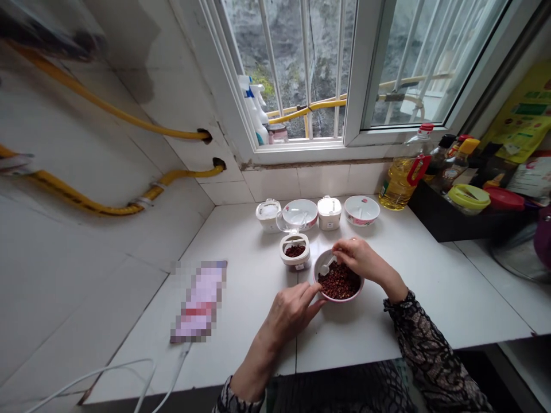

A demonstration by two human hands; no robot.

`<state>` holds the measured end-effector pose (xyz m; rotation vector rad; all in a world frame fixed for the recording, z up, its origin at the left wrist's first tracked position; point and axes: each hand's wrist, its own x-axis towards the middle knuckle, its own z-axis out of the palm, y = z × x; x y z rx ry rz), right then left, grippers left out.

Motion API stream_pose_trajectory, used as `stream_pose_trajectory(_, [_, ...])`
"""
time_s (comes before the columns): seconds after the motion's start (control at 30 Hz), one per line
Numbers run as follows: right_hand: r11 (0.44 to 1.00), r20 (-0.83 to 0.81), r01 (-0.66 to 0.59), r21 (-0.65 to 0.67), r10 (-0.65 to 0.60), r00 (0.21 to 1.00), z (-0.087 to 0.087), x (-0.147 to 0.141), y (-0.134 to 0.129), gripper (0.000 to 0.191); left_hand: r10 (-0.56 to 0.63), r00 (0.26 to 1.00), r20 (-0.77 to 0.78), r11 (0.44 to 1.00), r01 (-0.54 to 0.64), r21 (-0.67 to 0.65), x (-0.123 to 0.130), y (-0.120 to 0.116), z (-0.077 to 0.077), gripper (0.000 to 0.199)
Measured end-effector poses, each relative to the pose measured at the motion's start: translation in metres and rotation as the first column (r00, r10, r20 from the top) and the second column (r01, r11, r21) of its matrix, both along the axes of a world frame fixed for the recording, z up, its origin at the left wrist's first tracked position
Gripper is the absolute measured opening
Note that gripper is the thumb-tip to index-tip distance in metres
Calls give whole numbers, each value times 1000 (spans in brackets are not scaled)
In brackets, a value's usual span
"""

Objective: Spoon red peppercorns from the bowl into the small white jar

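Note:
A bowl (345, 299) holds dark red dried peppercorns (340, 282) on the white counter. My left hand (291, 310) grips the bowl's left side, fingers at the rim and thumb low against the outside. My right hand (360, 259) reaches over the far right rim, closed on a small white spoon (329, 265) whose tip is at the peppercorns. Part of the spoon's handle is hidden by the fingers. Just left of the bowl stands a small seasoning jar (295, 261), its clear lid up, with similar dark red peppercorns inside.
Behind are two lidded seasoning jars (268, 214) (329, 213) and two floral bowls (300, 213) (362, 210). An oil bottle (400, 178) and a black rack (439, 215) of condiments stand right. A blurred pinkish object (200, 301) with a white cable (174, 376) lies left.

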<state>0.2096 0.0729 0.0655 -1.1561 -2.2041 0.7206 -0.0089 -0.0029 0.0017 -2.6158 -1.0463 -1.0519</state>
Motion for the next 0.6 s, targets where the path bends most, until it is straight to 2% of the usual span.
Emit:
stream_pose_trajectory(0.1, [995, -64, -49, -84, 44, 997, -2, -2, 0, 22, 2, 1000, -7, 1000, -2, -8, 0, 0, 0, 17])
stream_pose_trajectory(0.3, [963, -172, -2, -269, -46, 984, 0, 7, 2, 21, 1, 1000, -5, 1000, -1, -9, 0, 0, 0, 21])
stream_pose_trajectory(0.4, [975, -148, 8, -223, -42, 988, 1, 7, 2, 20, 9, 1000, -3, 1000, -9, -7, 1, 0, 1, 24])
stream_pose_trajectory(0.5, [984, -104, -39, -175, 21, 994, 2, 3, 0, 21, 8, 1000, -2, 1000, -8, -12, 0, 0, 0, 24])
stream_pose_trajectory(0.6, [976, -117, -74, -207, 50, 992, 3, 0, -2, 22, -2, 1000, 0, 1000, 2, -12, 0, 0, 0, 23])
